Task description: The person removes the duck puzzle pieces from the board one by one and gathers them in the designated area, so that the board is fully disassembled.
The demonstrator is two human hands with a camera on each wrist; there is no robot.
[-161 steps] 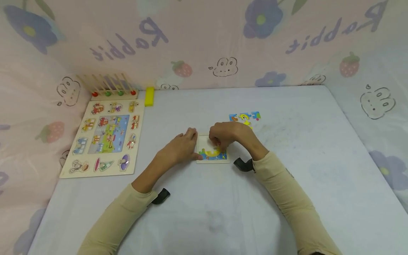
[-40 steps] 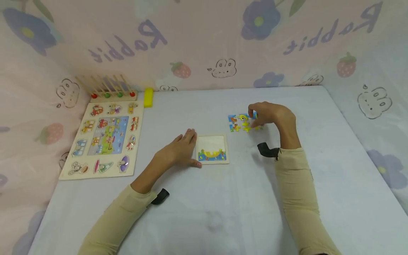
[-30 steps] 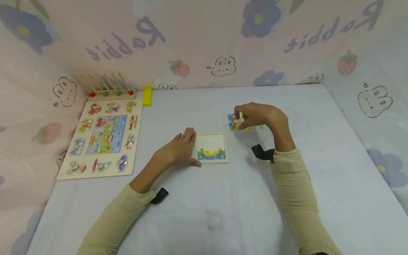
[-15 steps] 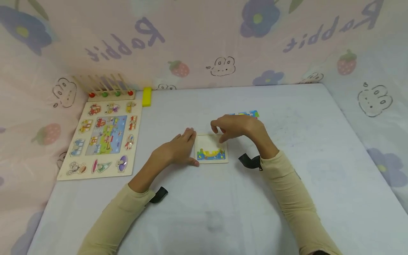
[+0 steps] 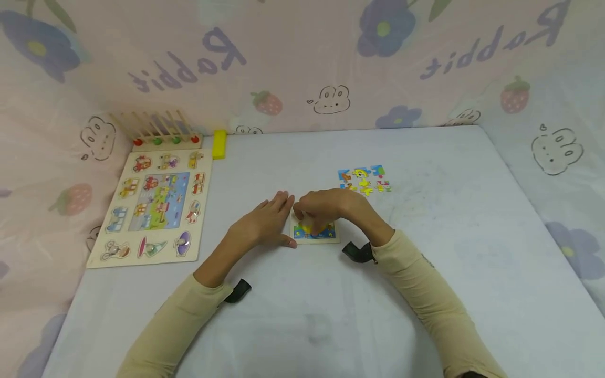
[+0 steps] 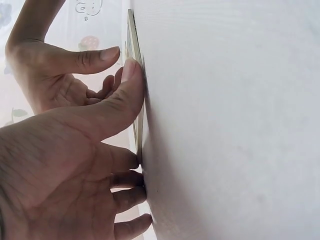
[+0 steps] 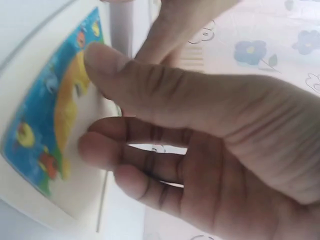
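A small wooden puzzle tray (image 5: 326, 242) lies in the middle of the table. Its bottom strip of blue and yellow pieces (image 7: 30, 135) is fitted; bare wood shows above. My left hand (image 5: 260, 226) rests at the tray's left edge, fingers extended, with its thumb (image 6: 117, 105) against the edge in the left wrist view. Over the tray is my right hand (image 5: 321, 207); its thumb (image 7: 125, 72) touches the yellow part, other fingers bent. I see no loose piece in it, though the index fingertip is hidden. Several loose jigsaw pieces (image 5: 364, 173) lie beyond, partly behind the right hand.
A large knob puzzle board (image 5: 200, 199) with vehicle and toy pictures lies at the left. Behind it stands a peg rack (image 5: 165, 140) with red and green beads. Beside that is a yellow block (image 5: 219, 144). Printed cloth surrounds the white tabletop (image 5: 449, 236).
My right hand has come from over the loose pieces, left and toward me, onto the tray. The left hand has stayed at the tray's edge. The loose pieces look unmoved.
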